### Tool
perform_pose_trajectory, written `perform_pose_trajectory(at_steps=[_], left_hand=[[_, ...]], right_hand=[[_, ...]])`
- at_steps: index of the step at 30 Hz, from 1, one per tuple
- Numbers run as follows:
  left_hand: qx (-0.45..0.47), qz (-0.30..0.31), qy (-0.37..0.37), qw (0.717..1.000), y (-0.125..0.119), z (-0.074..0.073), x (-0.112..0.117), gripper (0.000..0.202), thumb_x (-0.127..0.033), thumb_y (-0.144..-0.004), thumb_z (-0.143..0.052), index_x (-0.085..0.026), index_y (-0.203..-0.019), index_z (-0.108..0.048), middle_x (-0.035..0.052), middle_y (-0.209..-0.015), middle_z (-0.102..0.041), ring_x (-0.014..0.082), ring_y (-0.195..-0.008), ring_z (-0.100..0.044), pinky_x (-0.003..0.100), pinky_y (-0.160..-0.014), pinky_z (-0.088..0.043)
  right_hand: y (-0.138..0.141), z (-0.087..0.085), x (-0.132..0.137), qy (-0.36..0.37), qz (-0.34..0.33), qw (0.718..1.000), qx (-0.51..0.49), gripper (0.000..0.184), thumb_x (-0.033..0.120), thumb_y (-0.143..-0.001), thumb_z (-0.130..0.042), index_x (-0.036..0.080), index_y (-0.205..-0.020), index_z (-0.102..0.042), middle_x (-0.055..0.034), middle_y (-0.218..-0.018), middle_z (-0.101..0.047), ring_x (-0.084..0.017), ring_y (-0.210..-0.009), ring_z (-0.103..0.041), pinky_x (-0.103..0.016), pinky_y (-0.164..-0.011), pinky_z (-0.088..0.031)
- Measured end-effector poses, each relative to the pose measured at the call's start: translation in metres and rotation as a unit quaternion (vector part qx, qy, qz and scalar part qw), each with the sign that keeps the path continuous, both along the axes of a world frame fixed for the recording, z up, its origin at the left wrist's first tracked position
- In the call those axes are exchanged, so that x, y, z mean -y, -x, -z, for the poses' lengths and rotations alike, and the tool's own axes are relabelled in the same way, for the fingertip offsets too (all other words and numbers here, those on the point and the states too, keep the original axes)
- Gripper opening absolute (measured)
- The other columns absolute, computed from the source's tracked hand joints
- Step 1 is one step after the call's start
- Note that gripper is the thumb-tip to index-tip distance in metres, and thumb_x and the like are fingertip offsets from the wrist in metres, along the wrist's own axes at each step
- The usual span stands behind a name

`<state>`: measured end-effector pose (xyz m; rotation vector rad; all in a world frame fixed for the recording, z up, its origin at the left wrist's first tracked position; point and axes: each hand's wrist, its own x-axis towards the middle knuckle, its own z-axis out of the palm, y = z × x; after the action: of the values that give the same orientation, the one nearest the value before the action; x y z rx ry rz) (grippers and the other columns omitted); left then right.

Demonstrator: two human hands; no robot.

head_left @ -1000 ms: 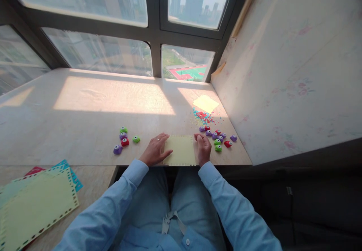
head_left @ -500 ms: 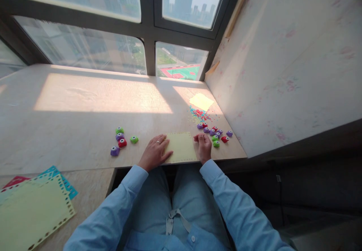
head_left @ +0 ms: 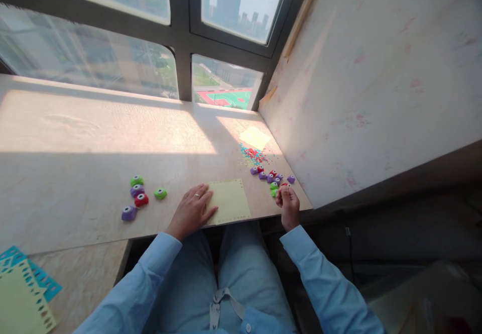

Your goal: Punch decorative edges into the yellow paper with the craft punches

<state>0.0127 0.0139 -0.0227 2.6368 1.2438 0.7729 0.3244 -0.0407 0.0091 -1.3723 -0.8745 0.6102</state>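
Observation:
A pale yellow sheet of paper (head_left: 229, 202) with small punched shapes along its edges lies at the table's front edge. Flat on its left edge rests my left hand (head_left: 193, 208), fingers stretched out and a ring on one of them. My right hand (head_left: 289, 206) has its fingers curled together, right of the sheet; whatever they may hold is hidden. Just behind it sit small craft punches: green ones (head_left: 274, 186), purple ones (head_left: 262, 176) and red ones (head_left: 260, 169). The right hand partly covers a green and a red punch.
Left of the sheet stand several more punches, including a purple one (head_left: 129, 213) and a green one (head_left: 160, 193). Coloured paper bits (head_left: 253, 154) lie before another yellow sheet (head_left: 255, 137). Punched sheets (head_left: 22, 304) lie at lower left. A wall (head_left: 357, 98) bounds the right side.
My right hand has moved right, from beside the sheet to the front of the right-hand punches. My left hand stays on the paper. The view has turned slightly right.

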Motion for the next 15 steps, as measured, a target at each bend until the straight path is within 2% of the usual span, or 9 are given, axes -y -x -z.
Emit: perform_pose_trajectory(at_steps=[4,8,11,15], left_hand=[[0.008,0.003,0.001,1.000,0.000,0.000,-0.001,0.047,-0.051,-0.091,-0.052,-0.015,-0.119,-0.063,0.0187,-0.134,-0.058,0.0338,-0.128,-0.050,0.051,-0.107,-0.043],[0.010,0.002,0.004,1.000,0.000,0.000,-0.001,0.048,-0.052,-0.091,-0.052,-0.015,-0.119,-0.064,0.0188,-0.134,-0.058,0.0339,-0.127,-0.051,0.051,-0.107,-0.043],[0.015,0.002,0.004,1.000,0.000,0.001,-0.002,0.047,-0.053,-0.091,-0.051,-0.017,-0.119,-0.064,0.0178,-0.134,-0.058,0.0337,-0.128,-0.051,0.052,-0.107,-0.043],[0.037,-0.006,0.007,0.999,0.000,0.001,-0.003,0.050,-0.053,-0.093,-0.047,-0.016,-0.123,-0.059,0.0187,-0.130,-0.060,0.0327,-0.124,-0.054,0.052,-0.104,-0.045]], right_hand=[[-0.033,-0.007,-0.001,0.022,0.040,0.994,0.103,0.039,0.053,-0.086,-0.051,0.022,-0.063,-0.044,0.0062,-0.056,-0.041,-0.010,-0.048,-0.034,-0.024,-0.046,-0.028],[-0.052,-0.009,0.001,0.087,0.056,0.965,0.241,0.038,0.047,-0.086,-0.047,0.023,-0.056,-0.043,0.0041,-0.054,-0.044,-0.013,-0.054,-0.042,-0.027,-0.055,-0.034],[-0.056,-0.006,0.003,0.121,0.015,0.946,0.299,0.035,0.048,-0.084,-0.048,0.021,-0.061,-0.053,0.0008,-0.060,-0.054,-0.016,-0.062,-0.051,-0.028,-0.061,-0.039],[-0.053,0.000,0.004,0.110,-0.053,0.943,0.308,0.027,0.046,-0.078,-0.060,0.020,-0.085,-0.062,-0.0028,-0.080,-0.063,-0.017,-0.068,-0.057,-0.029,-0.062,-0.045]])
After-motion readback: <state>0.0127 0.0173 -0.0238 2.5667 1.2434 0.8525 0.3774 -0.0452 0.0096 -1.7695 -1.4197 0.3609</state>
